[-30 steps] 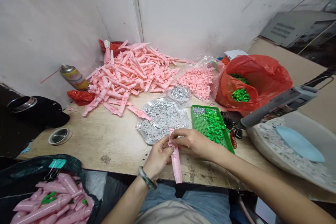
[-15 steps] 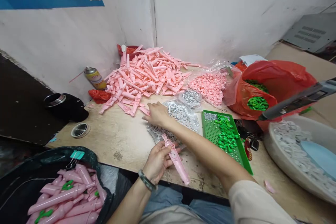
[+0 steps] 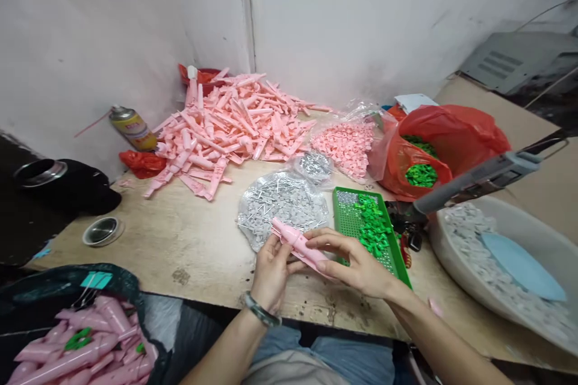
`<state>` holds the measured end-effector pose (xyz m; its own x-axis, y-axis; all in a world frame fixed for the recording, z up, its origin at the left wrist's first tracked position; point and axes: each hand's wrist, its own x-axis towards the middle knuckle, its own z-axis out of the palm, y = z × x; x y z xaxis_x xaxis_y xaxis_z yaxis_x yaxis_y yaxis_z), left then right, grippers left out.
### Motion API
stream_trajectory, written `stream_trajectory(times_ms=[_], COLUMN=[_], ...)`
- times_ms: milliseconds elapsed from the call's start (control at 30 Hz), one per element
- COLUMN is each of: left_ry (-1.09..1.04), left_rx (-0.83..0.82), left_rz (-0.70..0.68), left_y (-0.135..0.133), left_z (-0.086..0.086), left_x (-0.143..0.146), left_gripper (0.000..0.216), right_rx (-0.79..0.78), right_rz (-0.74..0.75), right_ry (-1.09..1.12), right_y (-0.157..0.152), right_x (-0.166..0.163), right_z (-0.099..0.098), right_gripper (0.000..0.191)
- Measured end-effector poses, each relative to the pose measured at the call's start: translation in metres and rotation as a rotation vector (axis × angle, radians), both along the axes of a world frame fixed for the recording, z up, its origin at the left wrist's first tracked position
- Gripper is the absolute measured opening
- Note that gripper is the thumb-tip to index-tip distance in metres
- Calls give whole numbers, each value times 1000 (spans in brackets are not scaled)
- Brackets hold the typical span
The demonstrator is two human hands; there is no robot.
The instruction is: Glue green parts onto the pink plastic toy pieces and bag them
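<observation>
In front of me is a pink plastic tube-shaped part (image 3: 295, 239), tilted, its far end up and to the left. My left hand (image 3: 272, 271) grips its far half from below, thumb along the side. My right hand (image 3: 352, 261) closes on its near half, fingers over the top and thumb at the near end. The part looks rounded like two shell halves laid together; whether they are joined, I cannot tell. Just beyond lies a clear bag of small grey pieces and metal pins (image 3: 282, 201). A green tray (image 3: 347, 216) with green plastic parts (image 3: 374, 231) sits right of it.
A large heap of pink shells (image 3: 244, 114) is at the back, beside a bag of small pink pieces (image 3: 345, 144). A grey screwdriver-like tool (image 3: 469, 183) juts in from the right above a white basin (image 3: 445, 246). A dark sack (image 3: 130, 289) holds pink tubes at lower left.
My right hand has come back from the edge of the pink heap to the part in my left hand. The part now looks fuller and rounder. The view has shifted right.
</observation>
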<state>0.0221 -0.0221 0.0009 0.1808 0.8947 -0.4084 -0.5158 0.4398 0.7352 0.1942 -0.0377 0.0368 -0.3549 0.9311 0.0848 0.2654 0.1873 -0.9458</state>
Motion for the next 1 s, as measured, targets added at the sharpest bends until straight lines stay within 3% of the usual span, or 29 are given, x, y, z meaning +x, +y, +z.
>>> stream_trajectory(times_ms=[133, 233, 433, 767, 1000], left_ry=[51, 44, -18, -39, -24], left_rx=[49, 39, 2, -19, -19], left_rz=[-38, -24, 21, 10, 4], left_y=[-5, -6, -7, -9, -8], left_z=[-2, -2, -5, -12, -8], left_x=[22, 27, 24, 25, 27], left_gripper=[43, 44, 27, 29, 33], right_rx=[127, 265, 338, 388, 435], right_rz=[-334, -483, -480, -502, -508], right_ry=[-186, -278, -334, -354, -417], right_y=[-14, -18, -27, -28, -29], right_x=[-4, -11, -18, -25, -29], right_z=[-22, -31, -38, -43, -42], right_gripper=[31, 31, 33, 35, 34])
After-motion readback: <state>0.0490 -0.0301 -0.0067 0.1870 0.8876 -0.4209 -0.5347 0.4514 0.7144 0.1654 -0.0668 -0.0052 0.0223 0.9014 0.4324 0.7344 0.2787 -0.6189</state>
